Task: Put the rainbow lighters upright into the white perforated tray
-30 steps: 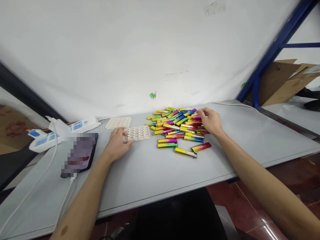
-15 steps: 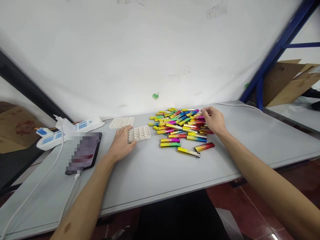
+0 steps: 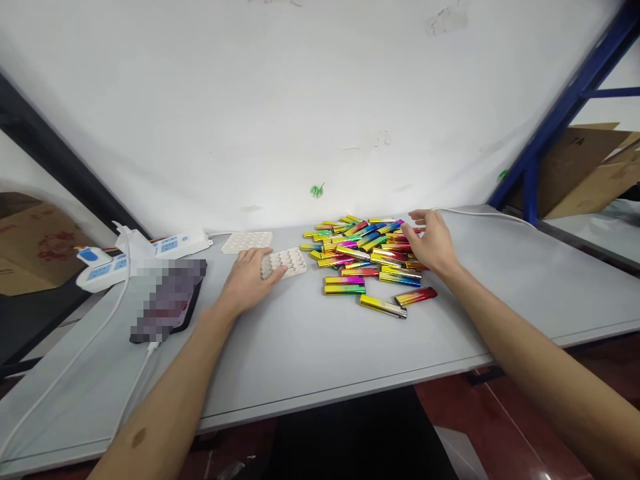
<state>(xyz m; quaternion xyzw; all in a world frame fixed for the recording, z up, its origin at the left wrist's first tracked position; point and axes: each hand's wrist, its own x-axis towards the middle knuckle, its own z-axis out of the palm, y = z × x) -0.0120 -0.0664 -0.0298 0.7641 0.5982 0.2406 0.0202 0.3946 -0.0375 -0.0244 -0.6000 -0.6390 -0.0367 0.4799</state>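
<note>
My left hand (image 3: 251, 279) is over the left end of a small white tray (image 3: 296, 261) with rows of round holes, its fingers along the back and its thumb across the front part. To the right lies a pile of shiny lighters (image 3: 373, 241), yellow blending into red, blue, green, purple or silver. At the pile's right edge hovers my right hand (image 3: 434, 241), thumb and fingers apart, with nothing visible between them. In front of the pile a yellow-silver lighter (image 3: 383, 306) and a yellow-red lighter (image 3: 416, 296) lie apart.
A second white holed tray (image 3: 246, 242) lies behind my left hand. At left are a power strip (image 3: 170, 246), a phone (image 3: 173, 300) and its white charging cable (image 3: 135, 380). A white wall (image 3: 320, 120) closes off the back, with a blue frame post (image 3: 560, 107) at right.
My right hand's thumb and fingers have spread apart. My left thumb has shifted from the tray's front edge up over its top. The view has turned slightly; the lighters look unmoved.
</note>
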